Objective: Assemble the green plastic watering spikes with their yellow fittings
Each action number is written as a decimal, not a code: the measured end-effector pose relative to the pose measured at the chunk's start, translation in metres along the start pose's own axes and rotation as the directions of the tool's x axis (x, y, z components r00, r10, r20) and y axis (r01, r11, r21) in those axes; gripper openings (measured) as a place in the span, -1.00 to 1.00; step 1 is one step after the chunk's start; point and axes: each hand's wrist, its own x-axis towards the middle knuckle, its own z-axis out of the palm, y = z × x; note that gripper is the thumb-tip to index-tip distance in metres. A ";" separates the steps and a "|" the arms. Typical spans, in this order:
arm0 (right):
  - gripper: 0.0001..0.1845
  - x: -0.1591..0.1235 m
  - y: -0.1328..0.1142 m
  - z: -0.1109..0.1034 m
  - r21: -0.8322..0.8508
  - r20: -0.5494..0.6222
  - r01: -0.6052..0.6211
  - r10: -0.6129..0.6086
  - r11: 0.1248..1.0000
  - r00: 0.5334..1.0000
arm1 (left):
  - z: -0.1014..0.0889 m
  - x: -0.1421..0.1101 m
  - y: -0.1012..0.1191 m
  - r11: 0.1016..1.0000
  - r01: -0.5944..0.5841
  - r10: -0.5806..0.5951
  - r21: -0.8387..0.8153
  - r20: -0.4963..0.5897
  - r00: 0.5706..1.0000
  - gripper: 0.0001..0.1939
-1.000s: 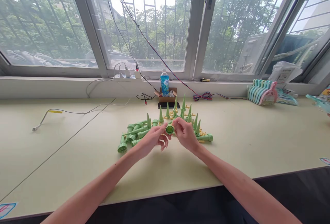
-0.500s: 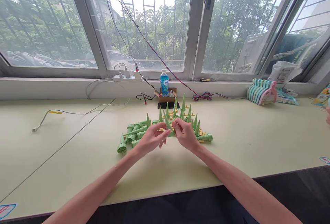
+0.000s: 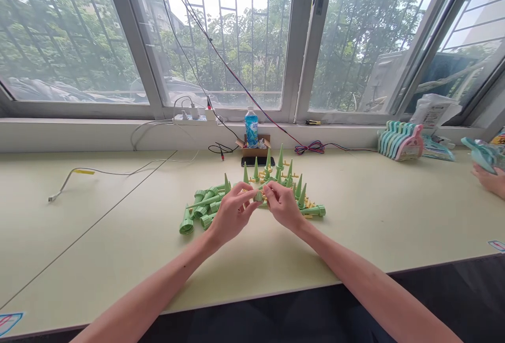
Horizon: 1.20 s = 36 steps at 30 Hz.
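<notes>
My left hand (image 3: 231, 211) and my right hand (image 3: 282, 204) meet over the pale table (image 3: 118, 238), both pinched on one green cone spike (image 3: 258, 195) held between their fingertips. A small yellow part seems to sit at the pinch, too small to be sure. Behind the hands several green cone spikes (image 3: 281, 167) stand upright among small yellow pieces (image 3: 287, 174). To the left lies a heap of green spikes (image 3: 199, 207) on their sides. One more spike (image 3: 315, 210) lies right of my right hand.
A water bottle (image 3: 251, 126), a small cardboard box (image 3: 256, 148) and a black phone (image 3: 257, 161) sit near the sill. Cables (image 3: 118, 170) trail across the left. Pastel stacked items (image 3: 400, 140) stand at the right. Another person's hand (image 3: 489, 177) holds a teal packet (image 3: 479, 153) at the far right edge.
The spike first showed its round open end to me, then pointed up, and now lies low between both pinches. My left fingers closed on it. The other person's hand came into view.
</notes>
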 end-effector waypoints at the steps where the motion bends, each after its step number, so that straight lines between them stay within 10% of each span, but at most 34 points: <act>1: -0.61 0.000 0.000 0.000 0.007 -0.001 -0.005 0.005 1.000 1.000 | 0.000 -0.001 0.000 0.999 -0.033 0.033 0.029 -0.016 0.999 -0.79; 15: -0.63 -0.002 -0.002 -0.001 0.020 -0.075 -0.004 0.006 1.000 0.997 | 0.003 0.004 0.007 0.953 0.248 -0.260 -0.175 -0.043 0.965 -0.74; 26: -0.68 -0.003 -0.004 -0.004 -0.011 -0.070 0.050 -0.050 0.999 0.996 | 0.000 0.010 0.010 0.590 0.565 -0.418 -0.577 0.380 0.825 -0.46; 36: -0.70 -0.003 -0.003 -0.004 0.032 -0.010 0.096 -0.096 0.995 0.995 | -0.004 0.010 0.011 0.562 0.591 -0.378 -0.578 0.456 0.805 -0.55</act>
